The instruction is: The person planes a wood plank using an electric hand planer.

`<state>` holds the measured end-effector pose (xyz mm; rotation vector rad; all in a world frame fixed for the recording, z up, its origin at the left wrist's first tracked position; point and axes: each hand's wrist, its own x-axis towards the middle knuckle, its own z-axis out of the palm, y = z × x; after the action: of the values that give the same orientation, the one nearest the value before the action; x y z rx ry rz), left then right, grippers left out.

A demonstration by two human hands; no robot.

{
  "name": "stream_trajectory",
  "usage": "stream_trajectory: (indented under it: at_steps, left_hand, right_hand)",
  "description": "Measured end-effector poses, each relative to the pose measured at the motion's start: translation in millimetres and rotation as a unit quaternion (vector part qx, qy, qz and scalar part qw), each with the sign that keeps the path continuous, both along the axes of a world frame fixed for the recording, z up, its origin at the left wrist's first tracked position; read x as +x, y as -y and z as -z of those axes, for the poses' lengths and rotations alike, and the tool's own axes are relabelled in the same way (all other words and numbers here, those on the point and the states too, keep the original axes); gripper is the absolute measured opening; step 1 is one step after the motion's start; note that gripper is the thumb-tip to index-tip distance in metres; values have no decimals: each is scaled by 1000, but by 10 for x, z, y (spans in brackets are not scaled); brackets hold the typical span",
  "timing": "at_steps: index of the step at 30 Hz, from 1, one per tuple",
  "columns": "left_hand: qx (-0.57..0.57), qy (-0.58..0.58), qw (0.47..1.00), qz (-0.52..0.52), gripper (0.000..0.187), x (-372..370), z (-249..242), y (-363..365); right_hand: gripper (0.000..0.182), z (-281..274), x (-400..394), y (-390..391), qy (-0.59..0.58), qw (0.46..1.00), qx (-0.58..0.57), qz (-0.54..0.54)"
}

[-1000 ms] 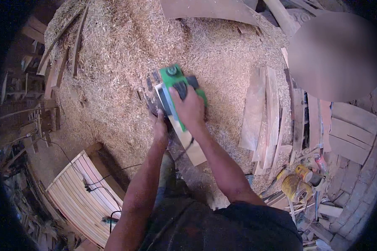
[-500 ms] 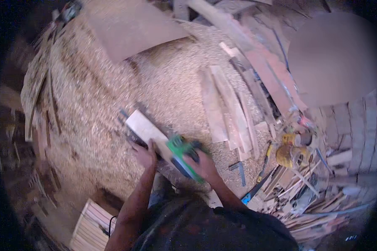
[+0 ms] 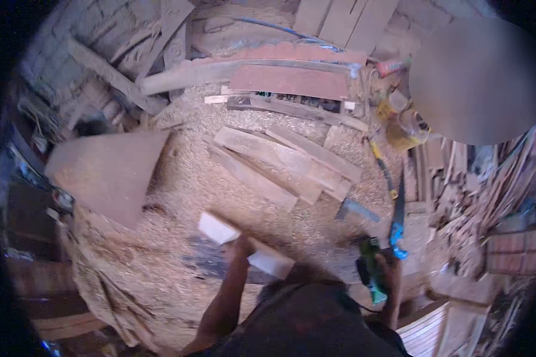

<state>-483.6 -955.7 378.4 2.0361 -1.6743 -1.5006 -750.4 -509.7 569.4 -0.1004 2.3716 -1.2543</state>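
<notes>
My left hand (image 3: 239, 249) is wrapped over the middle of a short pale wooden board (image 3: 269, 259), which lies tilted above a dark work surface (image 3: 333, 262) strewn with shavings. To the right, my right hand (image 3: 389, 271) grips a green electric planer (image 3: 372, 271), held on edge and apart from the board. The fingers on the planer's handle are partly hidden and blurred. Just beyond that hand is a handsaw (image 3: 397, 232) with a blue handle. A metal try square (image 3: 360, 209) rests on the shavings ahead of the planer.
Several loose planks (image 3: 280, 160) lie ahead on the shavings. A yellow-and-black tool (image 3: 380, 160) lies near yellowish containers (image 3: 406, 130). Wood offcuts (image 3: 470, 208) are heaped at the right. A broad brown sheet (image 3: 110, 172) stands out at the left.
The planer has come off the board and moved right with my right hand. My left hand now holds the board across its middle, and the board looks turned. The camera view has swung around.
</notes>
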Motion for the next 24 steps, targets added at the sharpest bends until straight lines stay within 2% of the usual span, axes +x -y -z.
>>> stream_trajectory:
  at_steps: [1, 2, 3, 6, 8, 9, 10, 11, 12, 14, 16, 17, 19, 21, 22, 24]
  left_hand:
    - [-50, 20, 998, -12, 125, -103, -64, 195]
    - [-92, 41, 995, -19, 124, -203, -145, 395]
    - [-138, 69, 988, -28, 122, -370, -223, 635]
    - [-235, 186, 951, -78, 117, -868, -524, 1360]
    - [-263, 203, 939, -87, 114, -1165, -675, 1710]
    - [-282, 189, 936, -92, 115, -1278, -728, 1821]
    - [-230, 66, 971, -25, 109, -1356, -283, 2078]
    - [-170, -58, 983, 40, 104, -1423, 305, 2337]
    - [-155, -29, 986, 47, 103, -1657, 269, 2154]
    - [-159, 111, 981, 11, 101, -2084, -352, 1492]
    - [-135, 132, 982, -12, 100, -2274, -755, 1163]
    - [-122, 86, 989, -22, 88, -2224, -675, 1185]
    - [-83, -126, 986, -71, 65, -1933, -410, 1285]
    - [-1, -366, 921, -134, 45, -1559, -342, 1279]
    - [35, -431, 889, -151, 37, -1358, -381, 1227]
    - [104, -469, 863, -156, 32, -1007, -547, 1084]
  right_hand:
    - [28, 221, -50, -116, -15, 1000, -17, -16]
    - [31, 38, 45, 59, 34, 998, -14, 45]
    - [37, -171, 68, 204, 26, 996, 56, 58]
    - [41, -337, 62, 344, -60, 990, 120, 30]
    - [42, -474, 12, 410, -13, 987, 156, 47]
    - [42, -497, 6, 437, 7, 983, 174, 52]
    - [43, -456, -7, 445, -6, 983, 178, 51]
    - [43, -395, -39, 431, -20, 982, 185, 46]
    - [44, -367, -71, 434, -37, 980, 191, 39]
    - [43, -459, -80, 558, -19, 981, 183, 53]
    - [42, -511, -153, 577, -19, 979, 200, 41]
    - [42, -407, -170, 536, -27, 975, 219, 22]
    - [42, -194, -259, 395, -45, 971, 234, -24]
    - [42, -93, -328, 254, -41, 978, 200, -46]
    - [43, -77, -322, 240, -28, 984, 170, -42]
    - [43, -105, -365, 262, 1, 988, 146, -53]
